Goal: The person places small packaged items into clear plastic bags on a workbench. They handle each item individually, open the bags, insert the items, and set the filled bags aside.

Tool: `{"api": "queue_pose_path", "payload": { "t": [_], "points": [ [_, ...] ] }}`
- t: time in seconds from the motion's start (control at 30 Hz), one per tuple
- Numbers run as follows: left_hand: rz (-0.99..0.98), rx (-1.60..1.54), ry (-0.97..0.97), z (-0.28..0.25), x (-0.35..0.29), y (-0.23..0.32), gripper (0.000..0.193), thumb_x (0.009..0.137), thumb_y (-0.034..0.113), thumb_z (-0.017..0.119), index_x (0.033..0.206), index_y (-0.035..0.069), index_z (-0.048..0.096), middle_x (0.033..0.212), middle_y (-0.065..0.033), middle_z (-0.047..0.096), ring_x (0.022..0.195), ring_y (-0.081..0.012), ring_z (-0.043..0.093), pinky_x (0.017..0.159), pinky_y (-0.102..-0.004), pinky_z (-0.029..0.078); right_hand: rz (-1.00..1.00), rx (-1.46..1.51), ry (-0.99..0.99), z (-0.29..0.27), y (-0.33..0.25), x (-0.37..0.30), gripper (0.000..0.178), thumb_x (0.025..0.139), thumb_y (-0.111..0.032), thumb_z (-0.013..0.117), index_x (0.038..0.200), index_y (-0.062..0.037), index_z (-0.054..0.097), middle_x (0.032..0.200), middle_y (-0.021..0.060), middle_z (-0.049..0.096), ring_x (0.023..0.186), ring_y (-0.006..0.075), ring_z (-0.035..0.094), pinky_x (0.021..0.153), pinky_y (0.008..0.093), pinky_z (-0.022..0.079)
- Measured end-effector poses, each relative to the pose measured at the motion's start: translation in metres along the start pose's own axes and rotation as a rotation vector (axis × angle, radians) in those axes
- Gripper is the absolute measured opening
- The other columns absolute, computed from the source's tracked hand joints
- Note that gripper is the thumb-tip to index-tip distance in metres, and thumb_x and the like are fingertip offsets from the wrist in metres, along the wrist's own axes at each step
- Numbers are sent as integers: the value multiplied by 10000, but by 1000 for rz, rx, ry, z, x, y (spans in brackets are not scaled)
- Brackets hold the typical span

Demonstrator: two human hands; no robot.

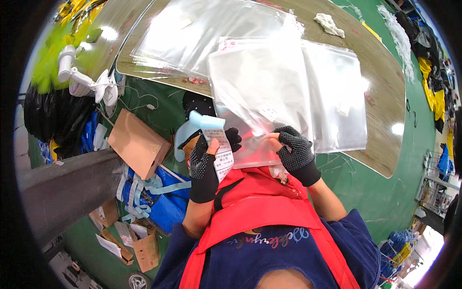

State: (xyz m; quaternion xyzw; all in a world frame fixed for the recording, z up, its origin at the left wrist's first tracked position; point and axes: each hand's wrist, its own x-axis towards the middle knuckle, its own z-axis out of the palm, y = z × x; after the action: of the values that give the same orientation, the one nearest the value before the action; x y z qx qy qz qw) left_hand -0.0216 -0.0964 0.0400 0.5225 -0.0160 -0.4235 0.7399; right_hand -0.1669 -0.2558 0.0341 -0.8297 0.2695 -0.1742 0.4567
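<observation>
A black dotted glove with bare fingertips covers each hand. My left hand (206, 166) is closed round a strip of white printed labels (223, 156), its thumb lying across the front. The strip's pale blue backing (211, 121) curls over at the top. My right hand (293, 150) has its fingers drawn together at the near part of a clear plastic bag (262, 86); whether they pinch the film or a small label cannot be told. That bag lies on a stack and hangs over the table's near edge. A small white label (268, 112) shows on the film.
More clear bags (337, 96) lie to the right, and another pile (211, 33) at the far left of the wood-patterned table (385, 120). A white cloth (329, 25) rests at the back. Left of me stand a cardboard box (137, 144), a white fan (91, 82) and a blue bag (168, 202).
</observation>
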Motion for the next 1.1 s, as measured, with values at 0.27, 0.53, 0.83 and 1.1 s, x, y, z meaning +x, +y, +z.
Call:
{"api": "queue_pose_path", "payload": {
  "t": [0.27, 0.53, 0.83, 1.1],
  "points": [
    [105, -49, 107, -13, -4, 2, 330, 917, 175, 491, 1176, -29, 476, 1003, -168, 622, 831, -219, 635, 744, -331, 534, 155, 137, 40, 1, 3, 0, 69, 834, -60, 605, 864, -9, 639, 728, 53, 600, 645, 103, 541, 600, 244, 443],
    [18, 298, -116, 13, 16, -34, 270, 915, 154, 510, 1144, 11, 529, 1005, -38, 574, 851, -97, 530, 727, -211, 441, 203, 444, 421, 0, 15, -15, 155, 928, -184, 525, 918, -30, 536, 779, 41, 575, 663, 100, 519, 623, 249, 440],
    [-118, 244, -212, 12, 5, -27, 305, 916, 188, 519, 1099, -54, 549, 964, -155, 644, 843, -202, 634, 766, -298, 507, -156, -500, 725, -64, -6, -35, 333, 846, -217, 590, 1130, -50, 538, 1038, 79, 582, 1013, 228, 517, 853, 356, 431],
    [-52, 734, -313, 0, -29, 10, 344, 891, 193, 573, 1150, -33, 554, 1010, -131, 641, 945, -176, 609, 816, -287, 472, -287, 125, -111, 3, -32, 7, 244, 724, -256, 721, 924, -117, 701, 962, 82, 649, 1000, 290, 567, 849, 385, 447]
  ]
}}
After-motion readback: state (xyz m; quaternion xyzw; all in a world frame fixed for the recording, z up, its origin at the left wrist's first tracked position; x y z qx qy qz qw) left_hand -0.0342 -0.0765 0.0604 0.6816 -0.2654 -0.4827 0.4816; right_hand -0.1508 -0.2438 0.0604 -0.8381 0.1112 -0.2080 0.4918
